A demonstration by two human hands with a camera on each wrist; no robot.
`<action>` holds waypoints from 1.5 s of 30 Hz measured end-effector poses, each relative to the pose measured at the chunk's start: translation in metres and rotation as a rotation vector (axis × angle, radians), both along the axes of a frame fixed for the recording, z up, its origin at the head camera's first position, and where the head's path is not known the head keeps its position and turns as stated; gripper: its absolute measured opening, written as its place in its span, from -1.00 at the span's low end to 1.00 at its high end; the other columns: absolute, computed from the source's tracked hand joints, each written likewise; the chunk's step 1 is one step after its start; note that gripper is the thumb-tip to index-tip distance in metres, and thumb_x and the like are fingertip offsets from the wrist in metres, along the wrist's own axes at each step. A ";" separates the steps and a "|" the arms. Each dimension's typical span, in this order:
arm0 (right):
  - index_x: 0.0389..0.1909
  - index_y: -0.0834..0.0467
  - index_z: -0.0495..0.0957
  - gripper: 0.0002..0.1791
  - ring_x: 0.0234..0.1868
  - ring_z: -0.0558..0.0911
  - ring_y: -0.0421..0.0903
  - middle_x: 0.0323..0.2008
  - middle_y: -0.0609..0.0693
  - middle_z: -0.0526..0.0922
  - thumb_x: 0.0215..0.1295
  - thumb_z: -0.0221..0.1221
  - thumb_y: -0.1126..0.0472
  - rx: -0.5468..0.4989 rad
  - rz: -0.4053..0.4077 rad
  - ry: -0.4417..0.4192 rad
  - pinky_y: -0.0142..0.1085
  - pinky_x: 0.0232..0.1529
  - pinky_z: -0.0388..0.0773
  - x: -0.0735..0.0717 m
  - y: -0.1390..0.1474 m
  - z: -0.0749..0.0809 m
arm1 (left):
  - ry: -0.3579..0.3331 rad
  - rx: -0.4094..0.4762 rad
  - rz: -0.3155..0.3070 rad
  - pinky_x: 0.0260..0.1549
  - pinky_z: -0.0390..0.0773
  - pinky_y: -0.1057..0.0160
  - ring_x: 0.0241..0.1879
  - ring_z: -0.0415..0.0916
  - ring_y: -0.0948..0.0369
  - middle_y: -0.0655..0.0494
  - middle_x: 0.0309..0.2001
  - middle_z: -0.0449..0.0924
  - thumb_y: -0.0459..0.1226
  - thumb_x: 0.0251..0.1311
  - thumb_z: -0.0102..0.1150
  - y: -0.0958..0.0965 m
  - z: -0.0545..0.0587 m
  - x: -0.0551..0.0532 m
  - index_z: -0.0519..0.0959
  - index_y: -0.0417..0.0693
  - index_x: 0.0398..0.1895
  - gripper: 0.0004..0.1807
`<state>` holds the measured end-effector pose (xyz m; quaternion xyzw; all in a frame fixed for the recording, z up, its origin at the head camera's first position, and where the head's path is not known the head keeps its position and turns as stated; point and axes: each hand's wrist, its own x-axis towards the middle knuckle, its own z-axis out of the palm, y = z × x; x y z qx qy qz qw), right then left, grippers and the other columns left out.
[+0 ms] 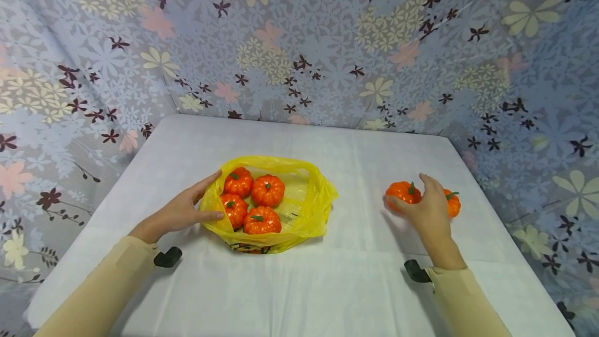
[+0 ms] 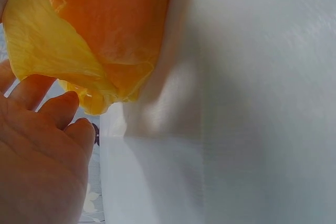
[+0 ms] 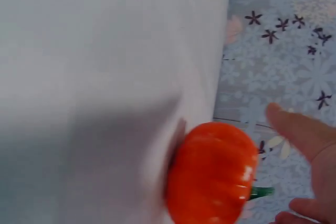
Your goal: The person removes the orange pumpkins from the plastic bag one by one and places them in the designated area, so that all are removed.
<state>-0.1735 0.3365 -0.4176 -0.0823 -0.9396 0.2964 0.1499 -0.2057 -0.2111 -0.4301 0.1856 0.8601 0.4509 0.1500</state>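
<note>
At the centre of the head view a yellow bag point(image 1: 299, 207) lies open on the white surface point(image 1: 299, 285), with four small orange pumpkins point(image 1: 255, 199) inside. The left hand point(image 1: 184, 209) holds the bag's left rim, thumb and fingers spread against the plastic; whether it pinches the film or only rests on it I cannot tell.

At the right of the frame the right hand point(image 1: 428, 207) reaches over two loose pumpkins. Its fingers are open and apart around the nearer pumpkin point(image 1: 403, 192), not yet closed on it, as the right wrist view also shows. The second loose pumpkin point(image 1: 452, 203) sits just behind the hand, partly hidden.

To do this well, I judge the fingers should close around the nearer pumpkin's round body rather than its green stem point(image 3: 261, 192), avoiding a nudge to its neighbour. The left hand should keep the rim lifted and the mouth wide, since the bag is already fairly full.
</note>
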 end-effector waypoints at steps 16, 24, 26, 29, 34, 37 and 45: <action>0.44 0.27 0.30 0.09 0.32 0.35 0.31 0.39 0.28 0.34 -0.09 0.61 -0.02 -0.030 0.057 0.157 0.23 0.26 0.35 -0.002 -0.025 0.018 | 0.007 -0.006 0.001 0.38 -0.14 -0.39 0.55 -0.23 -0.15 0.03 0.62 -0.15 -0.03 0.18 0.44 -0.002 0.001 0.001 -0.09 0.21 0.65 0.11; 0.46 0.29 0.27 0.11 0.32 0.35 0.31 0.38 0.30 0.34 -0.07 0.60 -0.03 -0.036 0.094 0.148 0.25 0.26 0.35 -0.002 -0.038 0.019 | 0.007 -0.008 0.008 0.38 -0.13 -0.40 0.55 -0.24 -0.16 0.02 0.62 -0.16 -0.01 0.17 0.44 -0.002 0.000 0.002 -0.09 0.20 0.65 0.11; 0.47 0.28 0.25 0.13 0.30 0.36 0.31 0.38 0.30 0.34 -0.07 0.60 -0.03 -0.043 0.097 0.138 0.25 0.25 0.36 -0.003 -0.040 0.017 | 0.004 -0.014 0.012 0.38 -0.13 -0.40 0.55 -0.23 -0.17 0.02 0.62 -0.16 0.00 0.17 0.44 -0.002 -0.001 0.002 -0.09 0.20 0.65 0.11; 0.48 0.28 0.23 0.14 0.30 0.36 0.29 0.36 0.31 0.34 -0.08 0.61 -0.02 -0.057 0.111 0.141 0.24 0.25 0.36 -0.004 -0.044 0.015 | 0.002 -0.020 0.016 0.37 -0.12 -0.40 0.55 -0.23 -0.17 0.01 0.62 -0.16 0.00 0.17 0.44 -0.002 -0.001 0.002 -0.09 0.19 0.65 0.12; 0.49 0.28 0.23 0.15 0.27 0.37 0.29 0.35 0.30 0.36 -0.08 0.61 -0.03 -0.086 0.152 0.156 0.23 0.22 0.39 -0.008 -0.050 0.011 | 0.008 -0.018 0.013 0.38 -0.13 -0.40 0.55 -0.24 -0.17 0.02 0.62 -0.17 -0.01 0.17 0.44 -0.001 -0.001 0.003 -0.09 0.17 0.65 0.12; 0.48 0.29 0.24 0.15 0.27 0.39 0.29 0.36 0.30 0.36 -0.09 0.61 -0.03 -0.105 0.175 0.157 0.22 0.21 0.41 -0.009 -0.055 0.010 | 0.007 -0.016 0.011 0.38 -0.13 -0.39 0.55 -0.24 -0.16 0.02 0.62 -0.17 -0.01 0.17 0.44 -0.001 -0.001 0.002 -0.09 0.17 0.65 0.12; 0.47 0.28 0.25 0.14 0.34 0.37 0.24 0.38 0.26 0.34 -0.07 0.59 -0.09 -0.145 0.243 0.089 0.09 0.30 0.40 -0.013 -0.070 0.005 | 0.001 -0.007 0.007 0.38 -0.12 -0.39 0.55 -0.24 -0.16 0.03 0.62 -0.16 -0.01 0.17 0.44 -0.001 0.000 0.001 -0.08 0.18 0.65 0.12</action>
